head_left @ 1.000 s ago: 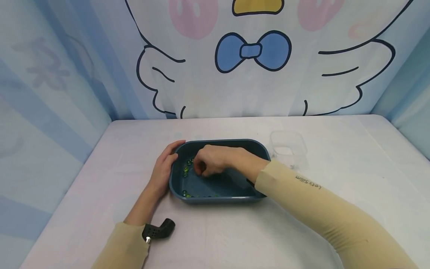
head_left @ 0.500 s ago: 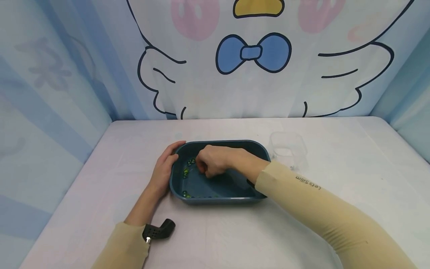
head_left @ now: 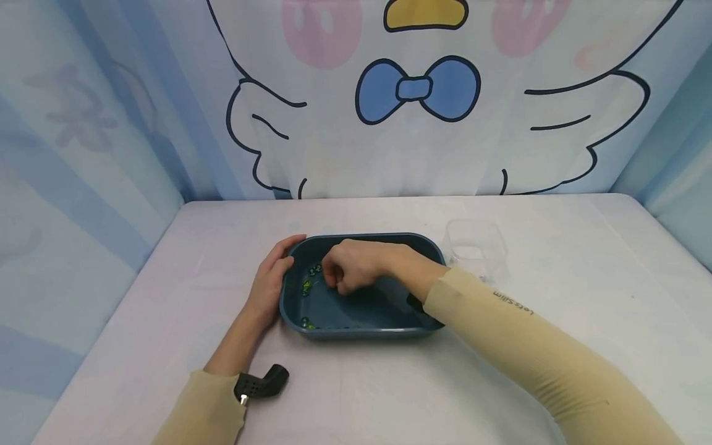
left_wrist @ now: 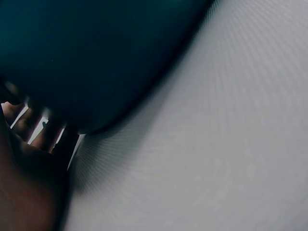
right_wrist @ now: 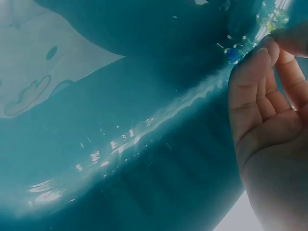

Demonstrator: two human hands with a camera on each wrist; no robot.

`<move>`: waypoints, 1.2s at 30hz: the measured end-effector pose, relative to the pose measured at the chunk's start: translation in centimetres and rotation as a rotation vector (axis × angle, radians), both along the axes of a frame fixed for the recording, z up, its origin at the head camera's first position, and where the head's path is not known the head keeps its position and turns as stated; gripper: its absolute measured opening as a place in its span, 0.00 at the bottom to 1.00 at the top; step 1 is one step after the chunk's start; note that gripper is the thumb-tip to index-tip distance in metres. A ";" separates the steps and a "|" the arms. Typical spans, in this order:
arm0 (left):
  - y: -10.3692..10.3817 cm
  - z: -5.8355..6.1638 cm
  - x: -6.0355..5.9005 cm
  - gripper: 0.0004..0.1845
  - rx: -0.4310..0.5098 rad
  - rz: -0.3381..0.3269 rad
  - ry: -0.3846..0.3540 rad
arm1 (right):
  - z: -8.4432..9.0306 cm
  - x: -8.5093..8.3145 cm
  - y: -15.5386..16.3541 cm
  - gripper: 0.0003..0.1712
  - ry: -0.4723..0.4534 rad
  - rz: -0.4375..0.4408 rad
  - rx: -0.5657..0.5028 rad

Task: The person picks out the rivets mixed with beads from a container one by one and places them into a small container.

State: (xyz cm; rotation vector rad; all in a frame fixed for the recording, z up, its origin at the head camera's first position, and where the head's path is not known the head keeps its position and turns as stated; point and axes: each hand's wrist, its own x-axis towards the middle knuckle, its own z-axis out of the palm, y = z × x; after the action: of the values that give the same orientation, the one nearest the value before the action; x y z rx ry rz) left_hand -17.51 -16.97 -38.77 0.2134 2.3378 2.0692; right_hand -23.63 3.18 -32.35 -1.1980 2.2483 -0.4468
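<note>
A dark blue-green plastic tray (head_left: pixel 361 332) holds several small green glassy marbles (head_left: pixel 307 285) along its left side. My left hand (head_left: pixel 269 279) grips the tray's left end, thumb at the rim and fingers round the far corner; those fingers show against the outer wall in the left wrist view. Inside the tray, my right hand (head_left: pixel 356 267) is curled with thumb and fingertips brought together. In the right wrist view its fingertips are right beside a blue marble (right_wrist: pixel 233 54) and some greenish ones (right_wrist: pixel 276 20). Whatever lies between the fingertips is hidden; I cannot tell if they hold a marble.
A clear plastic container (head_left: pixel 477 247) stands just beyond the tray's right end. White cloth (head_left: pixel 567 259) covers the table, with printed curtains (head_left: pixel 417 154) at its back and sides. A black wrist device (head_left: pixel 261 384) sticks out from my left wrist.
My right hand shifts only slightly inside the tray, its fingers staying near the left-side marbles. The left hand keeps its place on the tray.
</note>
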 end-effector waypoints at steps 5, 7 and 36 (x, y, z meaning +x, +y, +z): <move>0.0 0.0 0.1 0.26 -0.003 0.000 0.001 | 0.1 0.0 0.1 0.05 -0.004 -0.010 -0.046; 0.0 0.0 0.1 0.26 -0.002 0.001 0.003 | 0.2 -0.1 0.2 0.05 -0.002 -0.019 -0.065; 0.1 0.3 0.1 0.26 0.020 -0.013 -0.010 | 2.4 0.0 1.7 0.08 0.015 -0.083 -0.358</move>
State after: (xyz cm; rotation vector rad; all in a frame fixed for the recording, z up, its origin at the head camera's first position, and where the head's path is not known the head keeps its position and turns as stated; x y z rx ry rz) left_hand -17.42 -16.86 -38.52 0.2175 2.3043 2.0834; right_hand -23.64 4.91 -29.97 -1.2841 2.3002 -0.9059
